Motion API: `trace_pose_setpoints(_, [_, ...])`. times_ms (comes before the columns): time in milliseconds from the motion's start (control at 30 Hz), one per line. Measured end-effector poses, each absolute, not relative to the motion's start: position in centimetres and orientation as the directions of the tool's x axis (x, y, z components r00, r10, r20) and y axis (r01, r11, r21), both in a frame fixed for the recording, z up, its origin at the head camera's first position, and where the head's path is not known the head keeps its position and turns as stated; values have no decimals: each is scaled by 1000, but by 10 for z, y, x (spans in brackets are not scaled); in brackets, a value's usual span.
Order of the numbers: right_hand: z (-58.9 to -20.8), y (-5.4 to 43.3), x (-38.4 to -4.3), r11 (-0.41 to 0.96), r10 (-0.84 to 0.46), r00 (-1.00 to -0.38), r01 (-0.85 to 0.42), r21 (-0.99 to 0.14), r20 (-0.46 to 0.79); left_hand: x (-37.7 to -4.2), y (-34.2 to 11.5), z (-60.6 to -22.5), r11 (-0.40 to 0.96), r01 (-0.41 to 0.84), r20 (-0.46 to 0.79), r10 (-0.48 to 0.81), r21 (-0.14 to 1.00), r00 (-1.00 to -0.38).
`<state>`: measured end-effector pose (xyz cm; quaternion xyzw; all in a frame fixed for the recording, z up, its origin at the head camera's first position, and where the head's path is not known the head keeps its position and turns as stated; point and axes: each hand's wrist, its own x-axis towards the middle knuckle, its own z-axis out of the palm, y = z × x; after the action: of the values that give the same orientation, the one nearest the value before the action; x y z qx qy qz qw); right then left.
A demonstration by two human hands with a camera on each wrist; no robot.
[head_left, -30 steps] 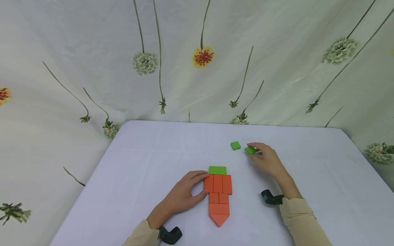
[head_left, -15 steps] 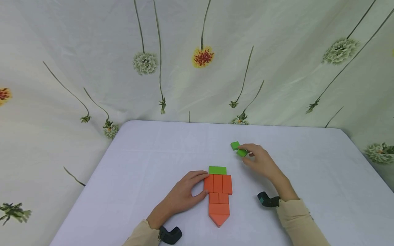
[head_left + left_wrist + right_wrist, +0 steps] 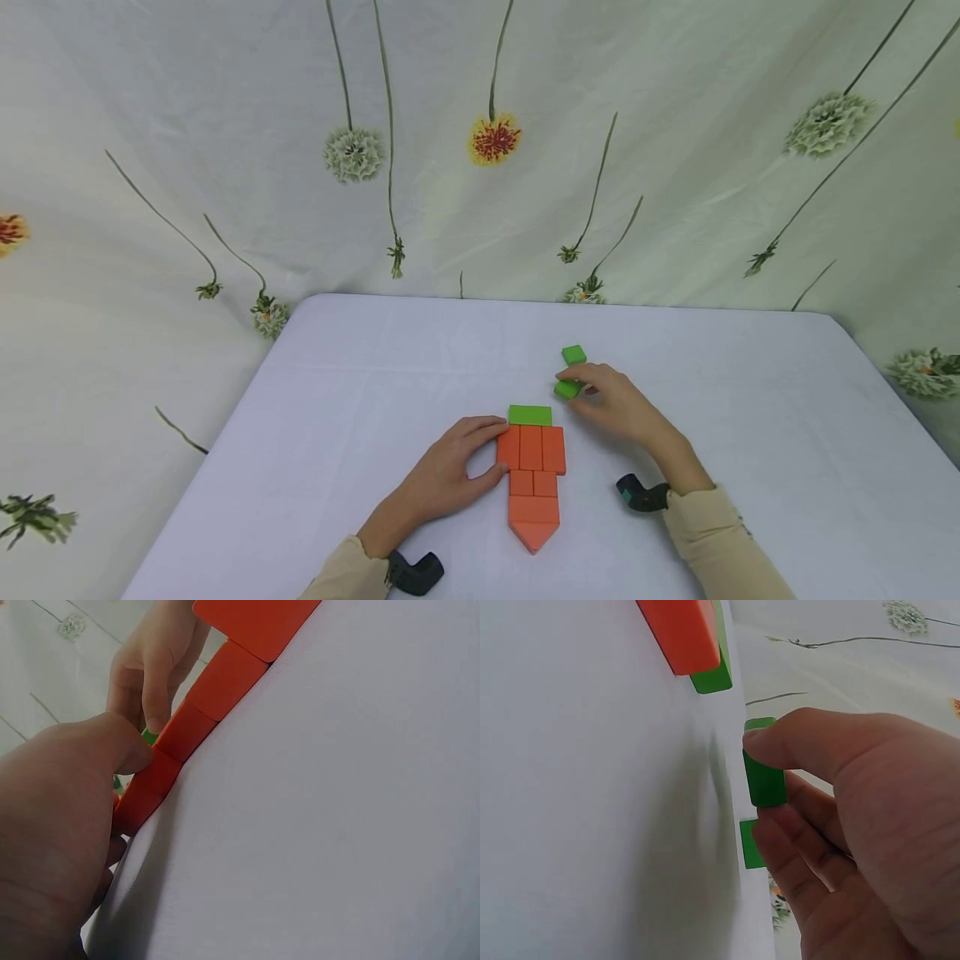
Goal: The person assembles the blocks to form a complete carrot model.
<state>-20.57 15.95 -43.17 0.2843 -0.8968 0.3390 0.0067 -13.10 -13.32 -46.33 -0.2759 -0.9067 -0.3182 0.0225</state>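
My right hand (image 3: 611, 404) pinches a small green block (image 3: 765, 780) between thumb and fingers, its shadow falling on the cloth in the right wrist view. In the head view this block overlaps the space just behind and right of a flat row of blocks. That row has a green rectangular block (image 3: 530, 415) at its far end, then three upright orange blocks (image 3: 531, 448), two small orange blocks (image 3: 521, 483), and an orange piece with a pointed near end (image 3: 534, 533). My left hand (image 3: 450, 475) rests at the row's left side, fingertips and thumb touching the leftmost orange block (image 3: 146, 787).
A second small green block (image 3: 573, 355) lies on the table behind my right hand. The white-covered table (image 3: 375, 375) ends at a far edge against a flower-printed cloth (image 3: 450, 208). A black wrist camera (image 3: 643, 493) sits on each forearm.
My right hand has carried the small green block leftward and nearer, past the other small green block, toward the green end of the row. My left hand has stayed in place.
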Motion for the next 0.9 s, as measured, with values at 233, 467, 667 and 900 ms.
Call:
trace_pose_setpoints(233, [-435,154,-203,604,-531,-826,-526,-599,189,-131,-134,-463,643,508,208,485,573,-849])
trace_pose_setpoints(467, [-433,148,-199,625,-529,-835,-502,-598,148,-131,-134,-464,640,511,211,487,574,-847])
trace_pose_setpoints(667, [-432,146,-197,646,-525,-842,-488,-587,122,-131,-134,-464,641,510,208,489,574,-847])
trace_pose_setpoints(900, [-432,145,-197,648,-525,-843,-487,-586,120,-131,-135,-463,642,510,202,492,572,-847])
